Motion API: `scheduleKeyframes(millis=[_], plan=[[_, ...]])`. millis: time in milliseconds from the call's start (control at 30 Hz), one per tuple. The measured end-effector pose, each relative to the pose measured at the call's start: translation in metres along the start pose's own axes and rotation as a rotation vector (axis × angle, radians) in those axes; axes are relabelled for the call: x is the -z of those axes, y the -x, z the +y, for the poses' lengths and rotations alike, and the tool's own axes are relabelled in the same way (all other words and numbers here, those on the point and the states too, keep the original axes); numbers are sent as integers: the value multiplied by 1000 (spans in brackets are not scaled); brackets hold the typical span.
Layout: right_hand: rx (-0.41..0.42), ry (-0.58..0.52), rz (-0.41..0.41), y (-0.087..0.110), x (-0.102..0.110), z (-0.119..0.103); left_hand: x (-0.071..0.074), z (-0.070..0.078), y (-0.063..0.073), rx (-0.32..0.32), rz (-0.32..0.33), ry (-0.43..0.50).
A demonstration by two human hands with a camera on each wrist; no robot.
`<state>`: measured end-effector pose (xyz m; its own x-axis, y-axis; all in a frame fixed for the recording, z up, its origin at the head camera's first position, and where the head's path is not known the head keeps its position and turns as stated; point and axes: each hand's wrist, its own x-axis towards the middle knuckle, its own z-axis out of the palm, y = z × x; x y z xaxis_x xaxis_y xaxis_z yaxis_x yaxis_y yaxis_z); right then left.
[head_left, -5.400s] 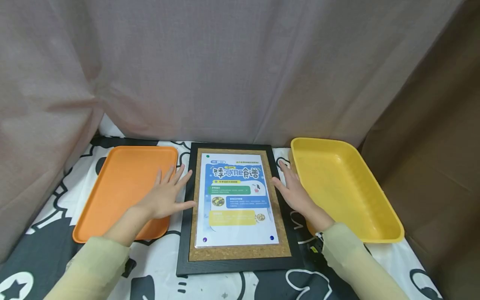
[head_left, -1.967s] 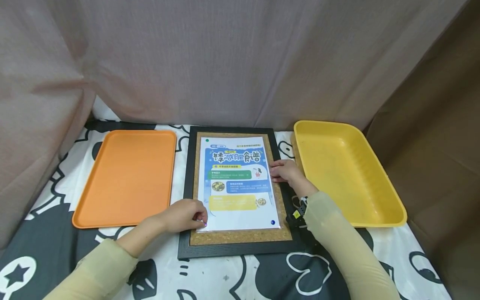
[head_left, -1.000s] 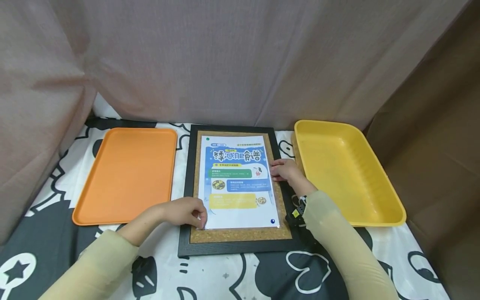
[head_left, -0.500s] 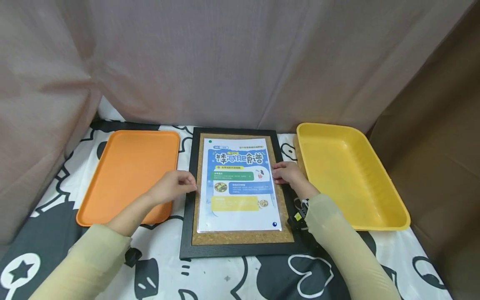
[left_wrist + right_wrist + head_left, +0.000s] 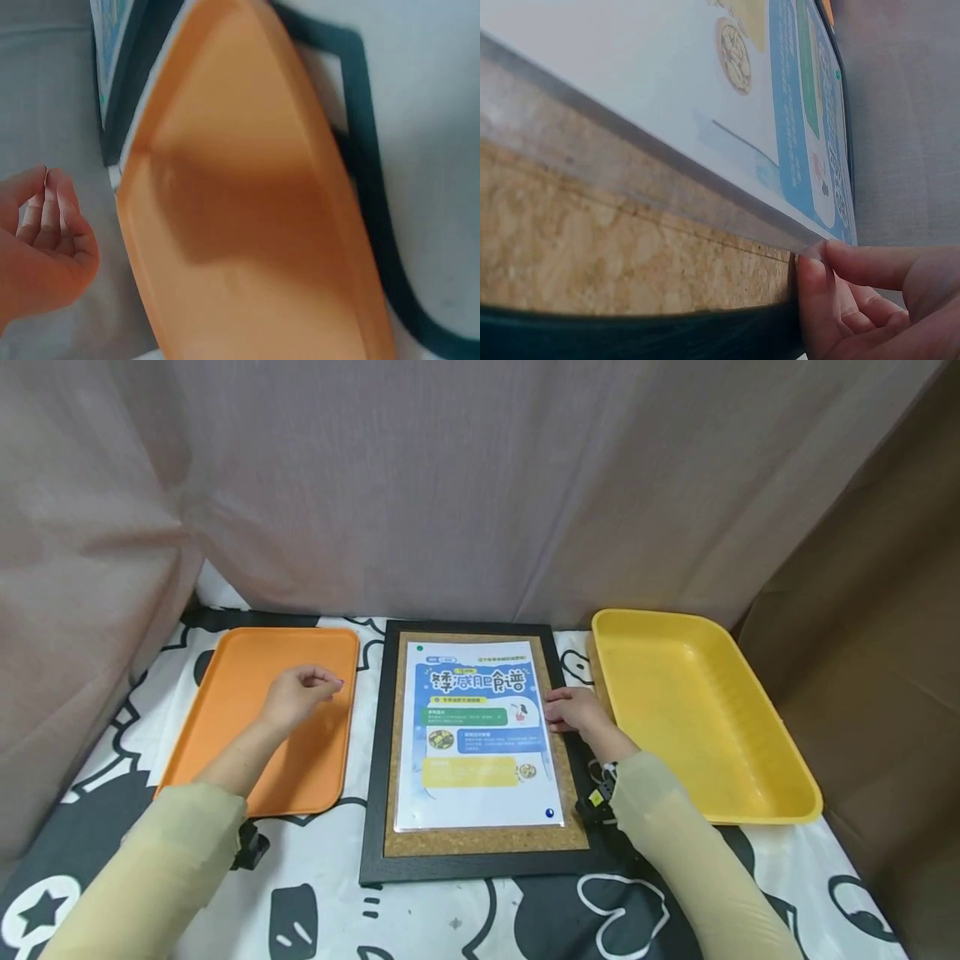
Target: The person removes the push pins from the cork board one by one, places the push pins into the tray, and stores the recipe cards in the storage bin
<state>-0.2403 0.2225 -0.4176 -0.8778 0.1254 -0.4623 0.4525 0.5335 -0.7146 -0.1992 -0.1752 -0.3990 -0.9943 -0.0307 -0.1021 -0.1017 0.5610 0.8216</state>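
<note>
A laminated printed sheet [image 5: 480,806] lies on a cork board [image 5: 487,843] with a black frame. One green push pin [image 5: 419,647] sits at its far left corner, a blue push pin [image 5: 549,813] at its near right corner. The near left corner bears no pin. My left hand [image 5: 294,700] is over the orange tray [image 5: 247,668], thumb and fingertips pinched on the purple push pin [image 5: 341,684], which is nearly hidden. My right hand [image 5: 587,720] pinches the sheet's right edge; in the right wrist view, the thumb [image 5: 870,264] lies on top and fingers below.
A deep yellow tray [image 5: 690,718] stands right of the board, close to my right forearm. The tablecloth [image 5: 420,922] has a black and white cartoon print. Grey curtain [image 5: 450,485] hangs behind, and a brown one [image 5: 862,693] on the right.
My left hand has taken the purple push pin from the sheet's near left corner and moved left and away over the orange tray. The right hand has come to pinch the sheet's edge.
</note>
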Motion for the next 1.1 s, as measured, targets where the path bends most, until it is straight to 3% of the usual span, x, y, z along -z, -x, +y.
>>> scheduleKeyframes(millis=[367,700,1100], plan=[[7,-6,-4,1,-3,-1,16,-19,-21,207,94,16],[4,8,7,3,-2,-2,15,-38,-34,271,155,31],[37,-4,29,1,-3,1,6,-39,-38,312,153,-40]])
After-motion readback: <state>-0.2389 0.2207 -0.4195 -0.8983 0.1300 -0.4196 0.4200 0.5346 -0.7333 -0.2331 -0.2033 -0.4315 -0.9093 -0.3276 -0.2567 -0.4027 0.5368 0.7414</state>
